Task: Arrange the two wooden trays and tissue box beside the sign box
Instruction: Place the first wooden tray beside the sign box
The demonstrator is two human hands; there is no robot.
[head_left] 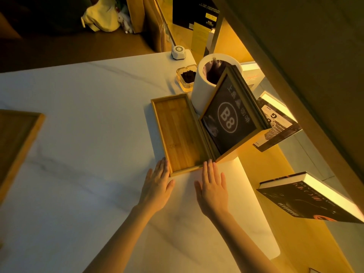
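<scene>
A long empty wooden tray [178, 133] lies on the white marble table [88, 134], its right side against the sign box [230, 117], a wooden box with a dark "B8" face. My left hand [158, 186] rests flat with fingertips at the tray's near left corner. My right hand [211, 187] lies flat with fingertips at the tray's near right corner, by the sign box's base. Both hands hold nothing. A second wooden tray [17, 142] sits at the table's far left, cut by the frame edge. No tissue box is visible.
A white cylindrical bin [201, 89] with a dark liner stands behind the sign box. A glass ashtray [186, 76] and a small white device [178, 52] sit near the far edge. Books [307, 198] lean on a lit shelf at right.
</scene>
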